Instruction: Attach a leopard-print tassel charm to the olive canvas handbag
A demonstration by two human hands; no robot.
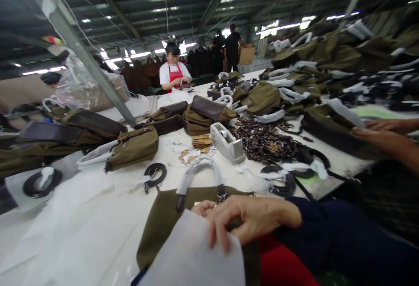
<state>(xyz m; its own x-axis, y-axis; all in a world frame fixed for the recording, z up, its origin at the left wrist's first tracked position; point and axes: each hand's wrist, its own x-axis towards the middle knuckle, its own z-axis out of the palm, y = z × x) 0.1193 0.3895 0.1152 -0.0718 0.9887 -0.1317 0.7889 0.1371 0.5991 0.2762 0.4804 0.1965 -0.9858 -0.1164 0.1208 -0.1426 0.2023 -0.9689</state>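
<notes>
Olive canvas bag point(160, 225) lying flat at the near edge of the bench point(98, 216), its paper-wrapped handle point(199, 168) arching up at the far side. Soft, light, floppy cloth by the look; likely best taken at the handle or its metal clasp. White tissue sheet point(196, 260) over the near corner, thin, apt to tear or slide. Right hand point(248, 218) rests on bag, fingers curled, pinching the sheet's edge. Left hand point(203, 208) mostly hidden beneath it; cannot tell its grip. Tape dispenser point(227, 143) and more bags beyond.
</notes>
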